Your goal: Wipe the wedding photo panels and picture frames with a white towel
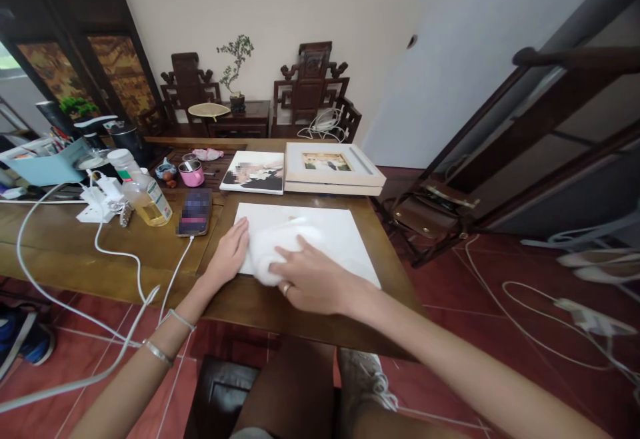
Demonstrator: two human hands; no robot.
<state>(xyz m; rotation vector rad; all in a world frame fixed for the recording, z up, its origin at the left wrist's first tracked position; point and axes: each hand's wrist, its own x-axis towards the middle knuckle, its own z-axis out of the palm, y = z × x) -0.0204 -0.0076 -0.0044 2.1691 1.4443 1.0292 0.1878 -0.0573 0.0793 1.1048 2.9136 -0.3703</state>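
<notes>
A flat white board (350, 242) lies near the front edge of the wooden table (400, 299). My left hand (230, 252) rests along the board's left edge, fingers stretched out and nothing in it. On top of the board is a soft white cloth (264, 242), bunched up. My right hand (311, 278), with a ring on one finger, grips and presses this cloth against the board. Its fingertips are partly sunk into the folds. The board's surface under the cloth is hidden.
Behind the board lie a picture panel (255, 176) and a framed picture (345, 179). Left of my hand are a charging phone (194, 212), a bottle of yellow liquid (153, 200), a pink cup (191, 174) and a power strip (95, 207). White cables (120, 254) hang over the table's edge.
</notes>
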